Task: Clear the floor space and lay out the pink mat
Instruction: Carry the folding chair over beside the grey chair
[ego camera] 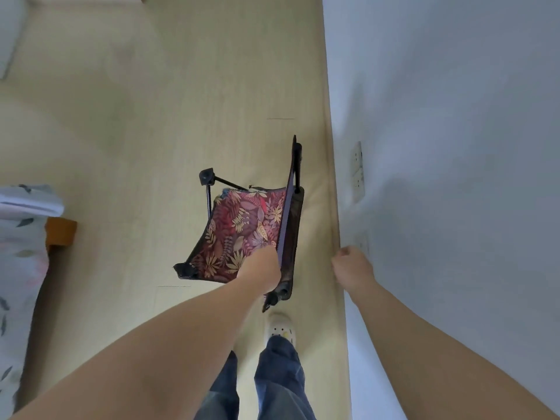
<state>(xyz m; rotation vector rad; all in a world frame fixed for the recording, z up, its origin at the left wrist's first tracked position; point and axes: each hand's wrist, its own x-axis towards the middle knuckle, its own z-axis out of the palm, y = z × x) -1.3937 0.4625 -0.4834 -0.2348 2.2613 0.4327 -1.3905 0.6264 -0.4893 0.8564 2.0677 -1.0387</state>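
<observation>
A small folding camp chair (242,228) with a red leaf-patterned fabric seat and black legs hangs over the pale wooden floor, close to the wall. My left hand (262,272) grips the top edge of its backrest. My right hand (351,266) is off to the right near the wall, fingers curled into a loose fist, holding nothing. No pink mat is in view.
A white wall (454,147) with power sockets (357,172) runs along the right. A bed with floral bedding (21,237) and a wooden leg (60,231) stands at the left. My feet, in a white shoe (280,327), are below the chair. Bare floor (151,116) lies ahead.
</observation>
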